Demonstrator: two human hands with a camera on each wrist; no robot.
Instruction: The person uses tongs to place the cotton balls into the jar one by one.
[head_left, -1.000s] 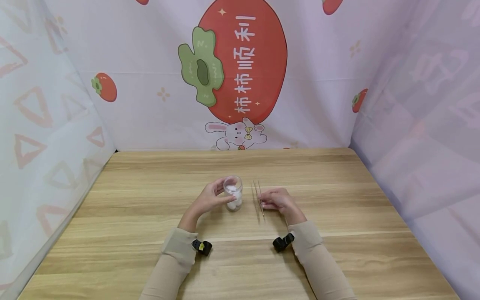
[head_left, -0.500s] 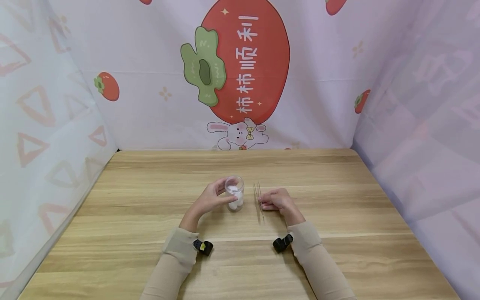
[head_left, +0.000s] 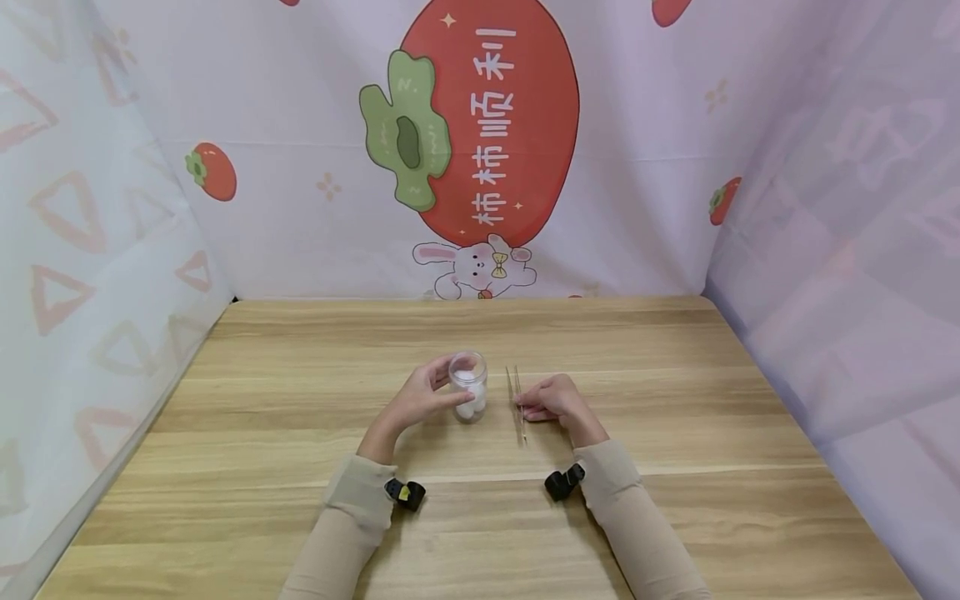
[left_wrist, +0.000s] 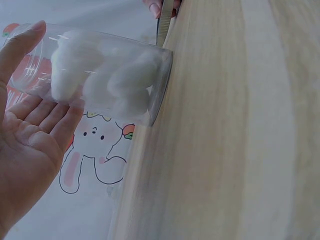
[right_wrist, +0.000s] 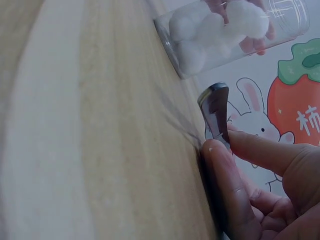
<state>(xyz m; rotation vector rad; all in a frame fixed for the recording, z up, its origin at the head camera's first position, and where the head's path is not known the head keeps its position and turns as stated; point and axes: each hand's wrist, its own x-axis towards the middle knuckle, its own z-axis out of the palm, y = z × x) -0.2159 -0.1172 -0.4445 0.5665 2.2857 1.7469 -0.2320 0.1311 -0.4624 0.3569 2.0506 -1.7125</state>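
A clear open-topped jar [head_left: 468, 390] with several white cotton balls [left_wrist: 120, 80] in it stands upright on the table. My left hand [head_left: 420, 397] holds the jar's left side, thumb at the front and fingers behind. To the right of the jar, my right hand [head_left: 553, 399] pinches slim metal tweezers [right_wrist: 216, 112] between thumb and fingers. Their two thin arms point away from me, spread apart at the tips, and the joined end faces me. The tweezers are close above the wood and apart from the jar. In the left wrist view, only part of the tweezers [left_wrist: 164, 22] shows.
The wood-grain table [head_left: 480, 533] reaches back to a printed cloth [head_left: 300, 233] with a large red persimmon and a rabbit. Cloth also hangs at the left and right sides. Each wrist wears a small black camera [head_left: 409, 495] over its beige sleeve.
My right hand and the tweezers have shifted very slightly, with the joined end a little nearer to me and the table. The left hand still holds the jar in the same place.
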